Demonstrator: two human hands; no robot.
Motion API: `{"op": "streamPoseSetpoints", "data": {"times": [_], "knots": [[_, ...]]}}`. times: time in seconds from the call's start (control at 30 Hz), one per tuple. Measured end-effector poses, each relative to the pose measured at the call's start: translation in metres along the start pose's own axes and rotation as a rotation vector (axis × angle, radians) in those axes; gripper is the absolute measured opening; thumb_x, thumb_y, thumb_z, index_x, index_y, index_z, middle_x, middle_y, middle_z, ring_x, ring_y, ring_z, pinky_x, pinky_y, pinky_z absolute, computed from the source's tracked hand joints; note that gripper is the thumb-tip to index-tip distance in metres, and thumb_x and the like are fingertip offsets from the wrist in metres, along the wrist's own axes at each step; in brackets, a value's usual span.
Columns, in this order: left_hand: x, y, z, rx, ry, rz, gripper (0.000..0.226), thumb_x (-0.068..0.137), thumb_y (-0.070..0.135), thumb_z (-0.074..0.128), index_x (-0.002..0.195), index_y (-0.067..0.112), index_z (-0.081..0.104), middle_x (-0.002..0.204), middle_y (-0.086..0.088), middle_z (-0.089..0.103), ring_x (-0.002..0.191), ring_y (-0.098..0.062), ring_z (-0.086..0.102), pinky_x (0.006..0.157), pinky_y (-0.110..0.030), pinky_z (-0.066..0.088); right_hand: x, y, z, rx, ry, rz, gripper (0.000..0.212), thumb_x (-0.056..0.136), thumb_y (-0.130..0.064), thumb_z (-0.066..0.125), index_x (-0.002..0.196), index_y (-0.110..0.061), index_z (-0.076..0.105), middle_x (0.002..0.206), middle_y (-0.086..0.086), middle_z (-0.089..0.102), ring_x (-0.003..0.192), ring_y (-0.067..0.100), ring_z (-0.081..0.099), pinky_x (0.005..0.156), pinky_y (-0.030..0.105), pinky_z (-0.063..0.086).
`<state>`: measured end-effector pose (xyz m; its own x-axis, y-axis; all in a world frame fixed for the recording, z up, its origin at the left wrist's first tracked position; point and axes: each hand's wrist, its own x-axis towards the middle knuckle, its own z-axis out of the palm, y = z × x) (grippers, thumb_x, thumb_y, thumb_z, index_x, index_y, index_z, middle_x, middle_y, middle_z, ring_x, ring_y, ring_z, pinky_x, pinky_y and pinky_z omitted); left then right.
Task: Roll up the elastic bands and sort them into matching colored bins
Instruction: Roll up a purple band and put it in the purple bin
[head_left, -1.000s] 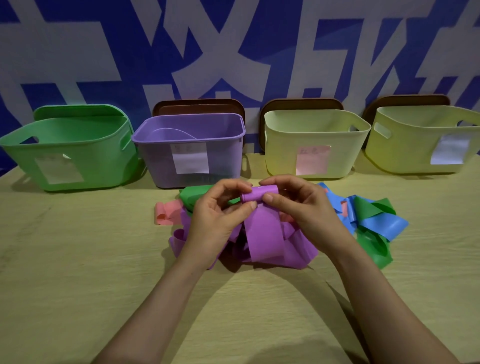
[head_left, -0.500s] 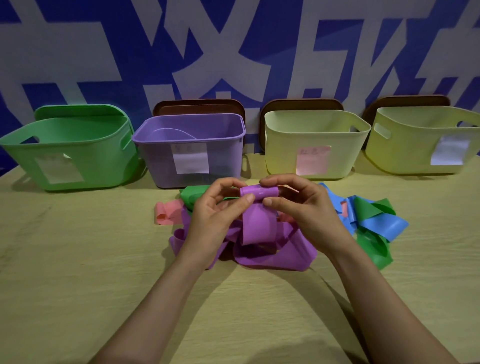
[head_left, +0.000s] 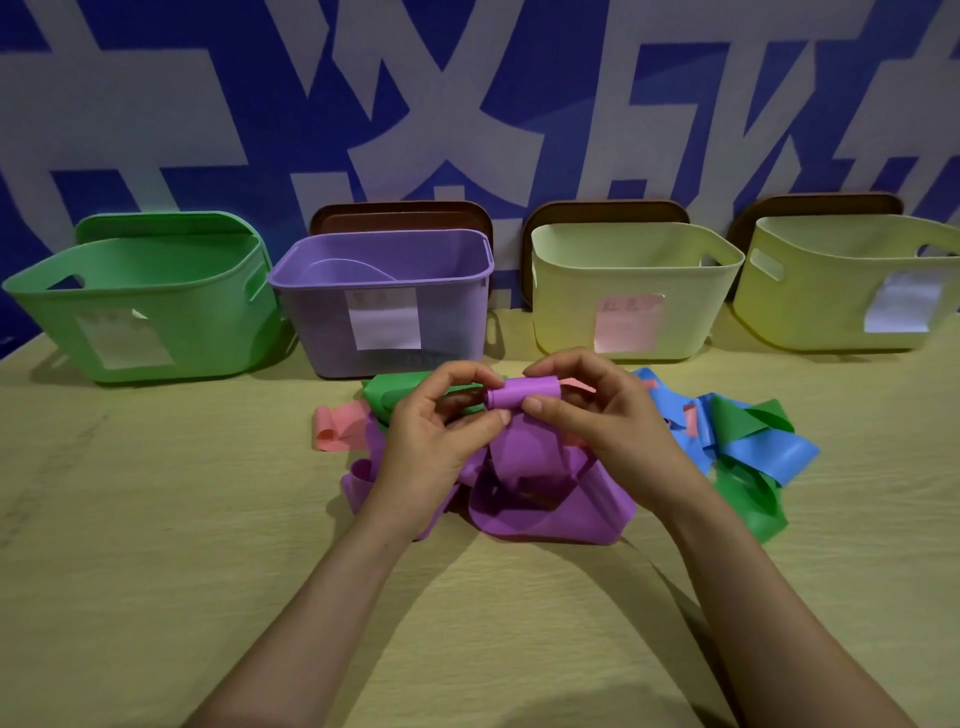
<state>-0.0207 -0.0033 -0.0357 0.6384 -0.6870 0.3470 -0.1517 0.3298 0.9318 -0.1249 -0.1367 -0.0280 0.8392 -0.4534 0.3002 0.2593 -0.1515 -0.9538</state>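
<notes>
The purple band (head_left: 524, 395) pinched between my left hand (head_left: 431, 441) and right hand (head_left: 597, 421) looks like thin rubbery sheet, smooth and matt. So do the pink band (head_left: 337, 426), blue band (head_left: 769, 452) and green band (head_left: 743, 493). The table (head_left: 156, 545) shows pale wood grain with a dull finish. The green bin (head_left: 208, 322), purple bin (head_left: 457, 322) and 2 yellow bins are moulded plastic with a soft sheen. The label (head_left: 384, 322) is probably paper, though it is blurred.
</notes>
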Motion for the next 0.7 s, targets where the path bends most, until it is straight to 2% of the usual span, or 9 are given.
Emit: {"op": "streamPoseSetpoints", "data": {"times": [0.1,0.2,0.3,0.37,0.43,0.5,0.6,0.7], "knots": [[0.0005,0.0011,0.0008,-0.045,-0.004,-0.028,0.028,0.08,-0.007,0.066,0.102,0.011,0.061,0.099,-0.002,0.068,0.091,-0.016,0.067,0.075,-0.029,0.057,-0.001,-0.0011,-0.0001,0.019,0.002,-0.005,0.024,0.069,-0.02,0.073,0.091,-0.019,0.063,0.087,-0.01,0.069,0.082,0.007,0.063,0.056,0.02,0.048],[0.0021,0.0008,0.0031,-0.08,0.061,-0.095,0.026,0.08,0.012,0.068,0.105,0.013,0.061,0.101,-0.006,0.065,0.084,-0.018,0.067,0.063,-0.025,0.056,-0.0013,-0.0003,-0.0003,0.045,0.004,-0.02,0.026,0.067,-0.017,0.074,0.089,-0.017,0.062,0.092,-0.009,0.068,0.088,0.01,0.064,0.061,0.027,0.054],[0.0037,-0.0023,0.0019,-0.093,0.099,-0.161,0.027,0.073,0.027,0.07,0.098,0.017,0.065,0.103,-0.016,0.067,0.089,-0.03,0.068,0.068,-0.034,0.058,-0.0005,0.0012,-0.0008,0.046,-0.001,-0.05,0.026,0.066,-0.012,0.074,0.088,-0.014,0.061,0.093,-0.008,0.068,0.093,0.013,0.064,0.07,0.033,0.056],[0.0038,-0.0028,0.0004,-0.064,0.089,-0.15,0.022,0.077,0.022,0.07,0.097,0.016,0.065,0.101,-0.014,0.068,0.088,-0.028,0.068,0.07,-0.033,0.057,0.0001,0.0017,-0.0005,0.035,-0.002,-0.069,0.024,0.068,-0.006,0.074,0.088,-0.012,0.061,0.091,-0.01,0.068,0.092,0.009,0.064,0.074,0.028,0.056],[0.0033,-0.0019,0.0003,-0.046,0.068,-0.108,0.016,0.083,0.009,0.067,0.098,0.012,0.064,0.095,-0.008,0.067,0.081,-0.017,0.067,0.067,-0.026,0.055,0.0003,0.0028,-0.0003,0.03,-0.003,-0.08,0.026,0.072,0.007,0.071,0.088,-0.011,0.061,0.092,-0.01,0.069,0.093,0.006,0.064,0.078,0.023,0.054],[0.0027,-0.0001,0.0007,-0.061,0.044,-0.076,0.018,0.084,-0.001,0.064,0.098,0.01,0.062,0.092,-0.002,0.066,0.077,-0.01,0.065,0.065,-0.021,0.054,0.0003,0.0032,0.0003,0.045,-0.013,-0.072,0.036,0.073,0.011,0.069,0.099,-0.013,0.061,0.102,-0.006,0.069,0.097,0.008,0.064,0.08,0.022,0.053],[0.0026,0.0001,-0.0005,-0.067,0.015,-0.034,0.026,0.082,-0.007,0.063,0.096,0.014,0.062,0.091,0.002,0.066,0.082,-0.012,0.064,0.071,-0.021,0.054,-0.0002,0.0036,0.0005,0.094,-0.027,-0.023,0.063,0.072,-0.005,0.072,0.128,-0.023,0.049,0.119,0.007,0.062,0.1,0.012,0.065,0.077,0.021,0.052],[0.0019,-0.0007,-0.001,-0.047,-0.005,-0.006,0.03,0.082,-0.01,0.063,0.096,0.016,0.063,0.092,0.005,0.066,0.088,-0.015,0.063,0.076,-0.026,0.054,0.0002,0.0035,0.0011,0.038,0.025,0.004,0.056,0.079,-0.023,0.066,0.132,-0.025,0.048,0.107,0.002,0.065,0.088,0.005,0.064,0.067,0.016,0.049]]}}
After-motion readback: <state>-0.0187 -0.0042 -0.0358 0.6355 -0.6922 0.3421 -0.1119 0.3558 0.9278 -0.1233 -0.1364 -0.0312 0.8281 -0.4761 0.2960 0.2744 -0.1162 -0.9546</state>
